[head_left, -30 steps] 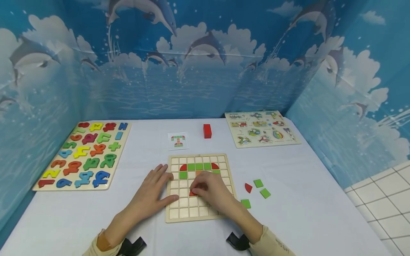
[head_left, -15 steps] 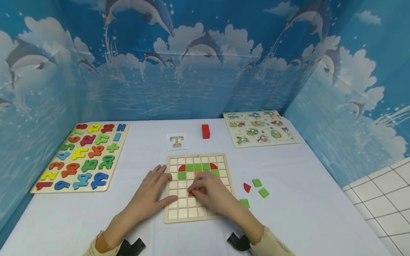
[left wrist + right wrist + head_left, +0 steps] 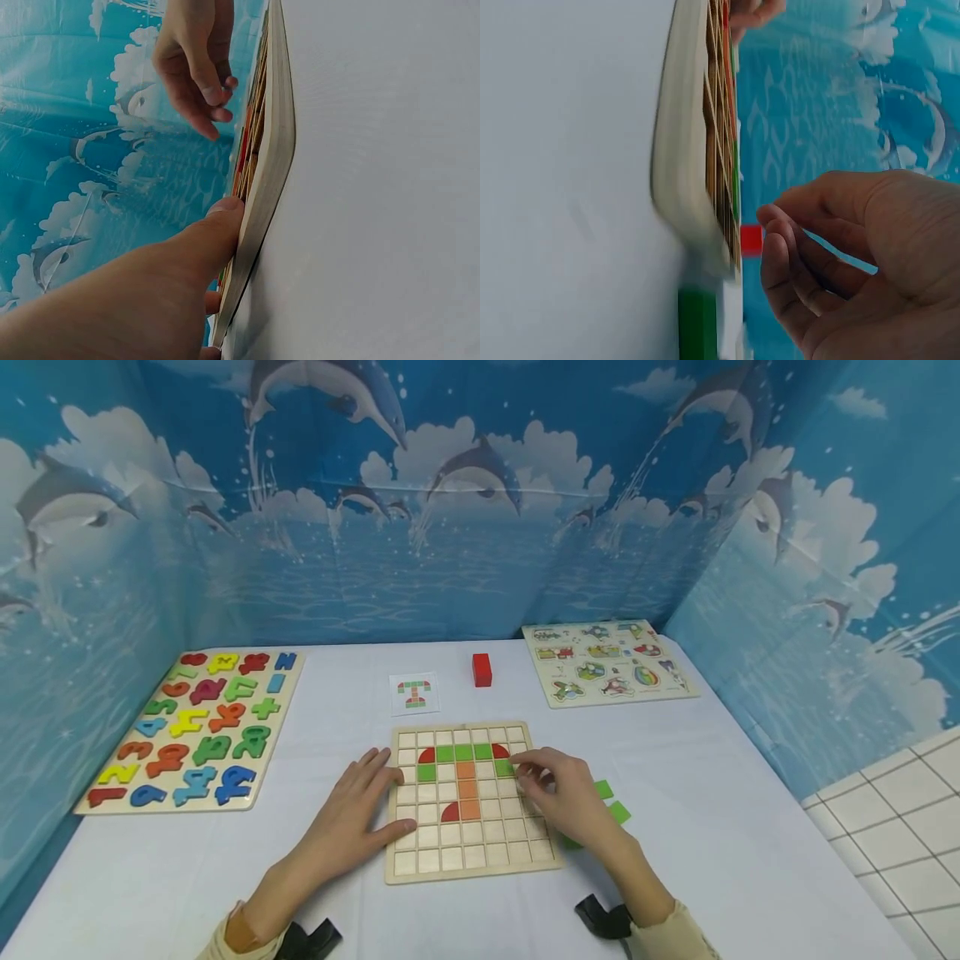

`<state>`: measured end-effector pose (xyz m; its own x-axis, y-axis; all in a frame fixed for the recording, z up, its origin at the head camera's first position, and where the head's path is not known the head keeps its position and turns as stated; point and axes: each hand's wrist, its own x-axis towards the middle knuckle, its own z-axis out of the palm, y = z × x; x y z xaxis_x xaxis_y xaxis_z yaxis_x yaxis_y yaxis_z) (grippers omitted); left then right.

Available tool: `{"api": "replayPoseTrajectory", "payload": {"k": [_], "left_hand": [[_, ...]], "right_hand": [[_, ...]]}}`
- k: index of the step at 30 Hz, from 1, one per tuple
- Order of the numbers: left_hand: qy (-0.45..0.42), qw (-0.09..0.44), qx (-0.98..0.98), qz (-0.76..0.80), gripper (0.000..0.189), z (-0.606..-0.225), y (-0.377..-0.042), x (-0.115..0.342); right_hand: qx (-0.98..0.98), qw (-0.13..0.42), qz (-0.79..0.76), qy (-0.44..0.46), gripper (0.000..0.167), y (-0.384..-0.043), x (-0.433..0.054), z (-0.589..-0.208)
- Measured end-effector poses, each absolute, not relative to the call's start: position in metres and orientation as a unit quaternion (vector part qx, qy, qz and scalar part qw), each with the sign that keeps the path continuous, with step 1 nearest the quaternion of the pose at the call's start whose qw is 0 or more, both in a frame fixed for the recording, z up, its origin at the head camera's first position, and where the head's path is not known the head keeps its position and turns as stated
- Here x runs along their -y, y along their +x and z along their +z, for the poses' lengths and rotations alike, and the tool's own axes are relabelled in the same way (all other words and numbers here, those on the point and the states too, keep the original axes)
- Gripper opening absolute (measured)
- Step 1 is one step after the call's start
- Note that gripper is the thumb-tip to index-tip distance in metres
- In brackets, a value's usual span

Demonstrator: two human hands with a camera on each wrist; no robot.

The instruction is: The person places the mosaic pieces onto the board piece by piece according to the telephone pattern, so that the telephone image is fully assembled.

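A wooden grid board (image 3: 517, 857) lies on the table in the head view. Green square tiles (image 3: 453, 752), red quarter-round tiles (image 3: 450, 812) and an orange column (image 3: 467, 788) fill some of its cells. My left hand (image 3: 352, 810) rests at the board's left side, fingers extended, its thumb on the edge. Above the right edge hovers my right hand (image 3: 566, 797), thumb and fingers loosely curled; the right wrist view shows nothing between them. Loose green tiles (image 3: 619, 812) lie beside that hand, which hides part of the area.
Behind the board are a pattern card (image 3: 414, 693) and a red block (image 3: 482, 670). A number puzzle (image 3: 187, 727) lies at the left, and a picture puzzle (image 3: 609, 664) at the back right. A dolphin-print curtain (image 3: 420, 577) stands behind the table.
My right hand has let go of the red quarter-round tile beside the orange column and moved right to the board's edge. The left hand stays in place.
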<state>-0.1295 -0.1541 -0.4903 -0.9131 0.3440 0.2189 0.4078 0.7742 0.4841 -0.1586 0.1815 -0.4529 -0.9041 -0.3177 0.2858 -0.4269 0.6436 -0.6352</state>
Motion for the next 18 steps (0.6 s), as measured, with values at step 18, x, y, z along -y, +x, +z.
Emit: {"api": "replayPoseTrajectory", "payload": {"k": [18], "left_hand": [[-0.205, 0.061, 0.940, -0.268, 0.055, -0.489, -0.129, 0.155]], "right_hand": [[0.941, 0.071, 0.312, 0.112, 0.027, -0.160, -0.257, -0.454]]}}
